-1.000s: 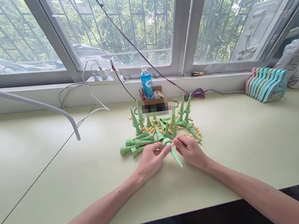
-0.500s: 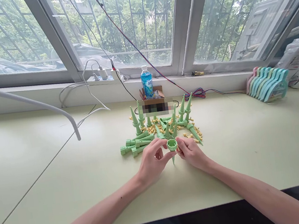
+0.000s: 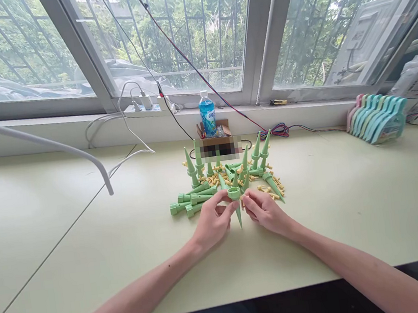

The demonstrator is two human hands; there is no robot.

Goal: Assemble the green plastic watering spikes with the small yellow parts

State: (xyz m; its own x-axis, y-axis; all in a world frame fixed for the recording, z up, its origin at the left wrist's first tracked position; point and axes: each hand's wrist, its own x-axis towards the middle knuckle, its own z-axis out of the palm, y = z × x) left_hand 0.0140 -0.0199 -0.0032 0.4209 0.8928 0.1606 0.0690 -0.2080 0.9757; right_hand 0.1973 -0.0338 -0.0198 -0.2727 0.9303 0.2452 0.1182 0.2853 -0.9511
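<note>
My left hand (image 3: 213,221) pinches a green cone-shaped spike (image 3: 235,201) by its round open top, tip pointing down toward the table. My right hand (image 3: 264,211) is closed beside it, fingertips touching the spike's top from the right, perhaps with a small yellow piece I cannot make out. Just behind both hands lies a heap of green spikes (image 3: 212,184), some upright, some lying flat, mixed with several small yellow pieces (image 3: 271,189).
A blue drink bottle (image 3: 206,109) and a small cardboard box (image 3: 217,137) stand behind the heap. A stack of pastel packets (image 3: 377,119) sits far right. A white cable (image 3: 38,143) crosses the left. A power strip (image 3: 144,106) and wires lie on the window sill.
The spike went from lying slanted on the table to being held upright, tip down, between both hands. The hands rose slightly toward the heap.
</note>
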